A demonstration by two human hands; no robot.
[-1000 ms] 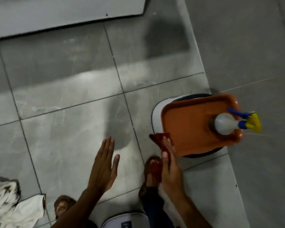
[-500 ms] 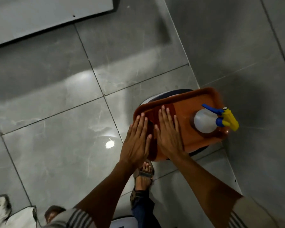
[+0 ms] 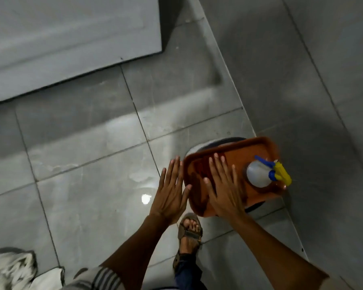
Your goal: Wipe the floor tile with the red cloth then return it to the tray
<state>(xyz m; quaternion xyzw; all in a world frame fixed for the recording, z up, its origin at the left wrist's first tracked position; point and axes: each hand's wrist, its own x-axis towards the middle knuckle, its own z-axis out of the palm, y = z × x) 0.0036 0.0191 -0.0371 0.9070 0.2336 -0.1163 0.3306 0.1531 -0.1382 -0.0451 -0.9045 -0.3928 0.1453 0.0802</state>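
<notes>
The red cloth [image 3: 198, 174] lies flat in the left half of the orange tray [image 3: 239, 144], which rests on a round black-and-white stool. My right hand [image 3: 222, 187] is spread flat over the cloth, fingers apart, covering part of it. My left hand [image 3: 170, 191] hovers open just left of the tray's edge, above the grey floor tile [image 3: 88, 206], holding nothing.
A white spray bottle [image 3: 259, 173] with a blue and yellow trigger stands in the tray's right end. My sandalled foot [image 3: 190, 229] is below the tray. White cloth [image 3: 11, 268] lies at the bottom left. A grey door [image 3: 71, 42] is at the top left.
The right hand carried the red cloth from beside the tray into it and flattened it. The left hand came onto the tray, then drew back off its left edge.
</notes>
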